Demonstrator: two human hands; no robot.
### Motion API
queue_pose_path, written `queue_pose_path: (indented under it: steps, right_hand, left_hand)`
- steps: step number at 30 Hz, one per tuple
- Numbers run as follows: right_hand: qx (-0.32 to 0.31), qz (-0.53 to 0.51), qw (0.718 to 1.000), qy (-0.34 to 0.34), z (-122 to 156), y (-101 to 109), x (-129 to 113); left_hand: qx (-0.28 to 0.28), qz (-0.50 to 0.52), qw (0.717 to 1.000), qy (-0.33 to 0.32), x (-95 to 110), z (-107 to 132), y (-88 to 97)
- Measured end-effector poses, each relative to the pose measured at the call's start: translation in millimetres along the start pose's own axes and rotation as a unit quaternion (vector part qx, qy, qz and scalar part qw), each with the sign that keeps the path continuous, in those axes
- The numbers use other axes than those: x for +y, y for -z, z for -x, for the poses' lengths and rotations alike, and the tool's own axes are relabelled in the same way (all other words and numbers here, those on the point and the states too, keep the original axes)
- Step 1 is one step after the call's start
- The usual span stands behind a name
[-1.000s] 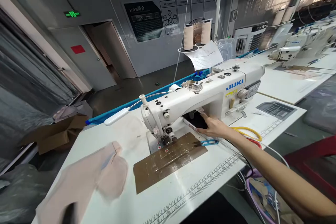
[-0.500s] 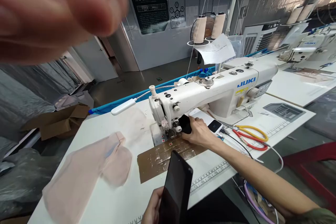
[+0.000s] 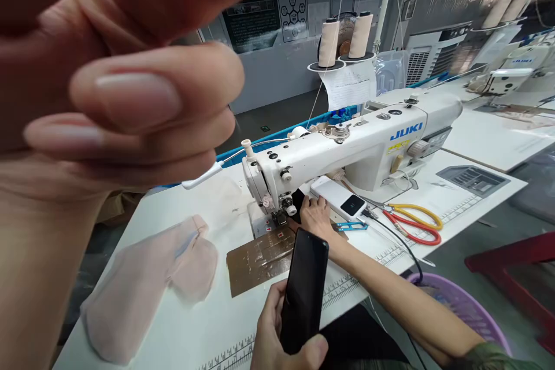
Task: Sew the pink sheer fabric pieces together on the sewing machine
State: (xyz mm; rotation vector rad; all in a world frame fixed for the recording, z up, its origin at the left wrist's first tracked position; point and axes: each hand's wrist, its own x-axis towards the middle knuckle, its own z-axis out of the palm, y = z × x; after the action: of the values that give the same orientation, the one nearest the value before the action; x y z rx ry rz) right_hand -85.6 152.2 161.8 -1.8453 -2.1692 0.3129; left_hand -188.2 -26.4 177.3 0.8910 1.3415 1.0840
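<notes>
My left hand (image 3: 269,332), low in the middle, is closed around the lower end of a black phone (image 3: 306,289). The phone stands tilted with its dark face towards me. My right hand (image 3: 316,214) reaches in from the right, beside the needle area of the white sewing machine (image 3: 347,150). Its fingers are bent down over a small black piece (image 3: 298,198), near the end of a white power bank (image 3: 338,196); what they grip is hidden. A brown taped sheet (image 3: 260,263) lies under the needle area. Pale pink fabric (image 3: 143,283) lies to the left.
Very close at upper left, what appears to be another person's hand (image 3: 151,92) with curled fingers blocks much of the view. Blue thread snips (image 3: 352,226) and yellow-and-red-handled scissors (image 3: 416,222) lie right of my hand. Thread cones (image 3: 329,43) stand behind. A purple basket (image 3: 472,306) sits below.
The near hand has come further into view, showing curled fingers and forearm. My left hand has raised the phone and moved right. My right hand's fingers have bent, and the blue snips are more visible.
</notes>
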Motion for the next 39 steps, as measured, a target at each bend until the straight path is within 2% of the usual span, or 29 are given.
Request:
queue_pose_path:
  steps: [3,6,8,10,13,21,26,29,34,39]
  right_hand:
    - [0.004,-0.017,0.999,0.039,3.0,10.7,15.5]
    - [0.021,-0.020,0.997,0.075,1.5,32.4,48.8]
    - [0.032,-0.002,0.997,0.071,-2.2,46.9,74.0]
    - [0.018,0.025,0.998,0.049,-5.6,56.6,94.5]
    - [-0.022,0.050,0.998,0.024,-7.1,58.8,110.3]
    - [-0.033,0.059,0.998,-0.020,-11.1,43.9,106.4]
    - [-0.015,0.054,0.998,-0.035,-10.2,41.1,107.7]
    - [-0.006,0.044,0.998,-0.042,-5.2,40.9,110.1]
    - [-0.001,-0.001,0.999,-0.044,3.4,43.3,115.2]
    - [0.062,-0.076,0.994,-0.037,20.2,60.9,124.2]
  left_hand:
    - [-0.009,0.009,1.000,-0.011,5.0,0.9,-6.3]
    - [-0.013,0.017,1.000,-0.013,8.5,3.3,-11.8]
    - [-0.002,0.005,1.000,-0.018,9.3,4.4,-14.7]
    - [0.016,-0.015,0.999,-0.027,9.1,4.6,-17.2]
    - [0.033,-0.032,0.998,-0.045,8.8,3.4,-20.4]
    - [0.060,-0.036,0.996,-0.053,12.9,1.1,-23.4]
    - [0.050,-0.032,0.997,-0.056,10.4,-2.8,-19.8]
    - [0.025,-0.046,0.997,-0.058,4.9,-8.3,-14.5]
    - [-0.005,-0.055,0.997,-0.047,-2.0,-14.6,-8.3]
    - [0.005,-0.050,0.998,-0.039,2.9,-12.5,-10.8]
